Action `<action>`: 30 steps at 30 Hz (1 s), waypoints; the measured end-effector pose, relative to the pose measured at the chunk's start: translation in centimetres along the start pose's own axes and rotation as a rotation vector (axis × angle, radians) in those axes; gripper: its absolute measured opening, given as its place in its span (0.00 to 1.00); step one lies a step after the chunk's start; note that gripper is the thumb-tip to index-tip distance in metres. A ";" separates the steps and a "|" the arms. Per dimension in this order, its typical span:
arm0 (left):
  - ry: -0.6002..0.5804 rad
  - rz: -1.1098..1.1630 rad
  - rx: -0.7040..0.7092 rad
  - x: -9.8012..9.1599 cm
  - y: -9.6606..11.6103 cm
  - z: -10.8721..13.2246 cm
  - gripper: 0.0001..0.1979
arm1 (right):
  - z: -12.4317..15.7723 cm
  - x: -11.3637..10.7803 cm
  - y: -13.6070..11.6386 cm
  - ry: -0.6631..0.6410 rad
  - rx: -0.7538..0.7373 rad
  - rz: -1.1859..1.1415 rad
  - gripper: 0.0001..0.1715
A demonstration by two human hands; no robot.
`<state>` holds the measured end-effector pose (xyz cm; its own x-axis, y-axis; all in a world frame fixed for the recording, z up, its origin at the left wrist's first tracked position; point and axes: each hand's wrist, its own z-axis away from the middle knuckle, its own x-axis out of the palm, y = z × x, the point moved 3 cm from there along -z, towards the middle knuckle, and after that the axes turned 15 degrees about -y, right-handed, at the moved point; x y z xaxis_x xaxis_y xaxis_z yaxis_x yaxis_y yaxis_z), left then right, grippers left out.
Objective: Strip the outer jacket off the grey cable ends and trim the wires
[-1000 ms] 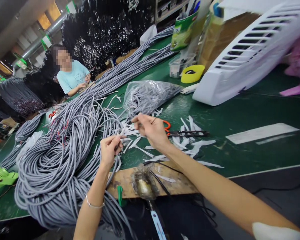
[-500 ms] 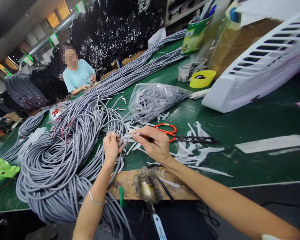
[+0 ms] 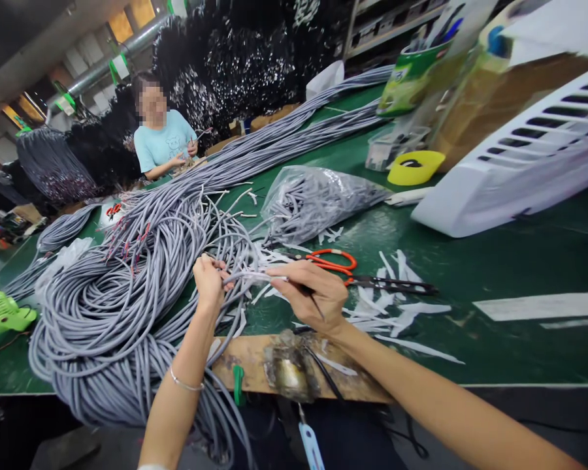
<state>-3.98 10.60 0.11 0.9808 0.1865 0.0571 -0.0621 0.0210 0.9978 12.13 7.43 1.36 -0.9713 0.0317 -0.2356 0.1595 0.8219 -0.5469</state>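
Note:
My left hand [image 3: 210,281] is closed around a grey cable [image 3: 234,277] near its end. My right hand [image 3: 316,294] pinches the whitish end of that cable between thumb and fingers. A thin dark pointed tool [image 3: 318,305] also sits in the right hand, its tip sticking out below the palm; its kind is hidden. Just behind the right hand lie scissors [image 3: 333,260] with orange handles. Left of my hands spreads a big coil of grey cables [image 3: 122,326]. White strips [image 3: 396,307] are scattered to the right of my hand.
A clear bag [image 3: 318,202] of short grey pieces lies behind my hands. At the front edge a wooden board [image 3: 245,356] carries a metal fixture [image 3: 291,375]. A white slotted housing [image 3: 519,156] stands at right. Across the green table [image 3: 519,261] sits a person [image 3: 164,147].
My hands have drawn further apart, and a longer stretch of the cable shows between them. The view has shifted a little, so the background sits further right.

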 end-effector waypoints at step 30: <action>-0.434 -0.722 0.804 2.1 3.7 4.4 0.07 | -1.6 -1.3 0.2 -0.237 -0.003 -0.129 0.14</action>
<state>-1.30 6.76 4.02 0.7312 0.0304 -0.6815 0.5193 -0.6727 0.5271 13.11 8.43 2.85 -0.9152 -0.2067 -0.3460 0.0368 0.8120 -0.5825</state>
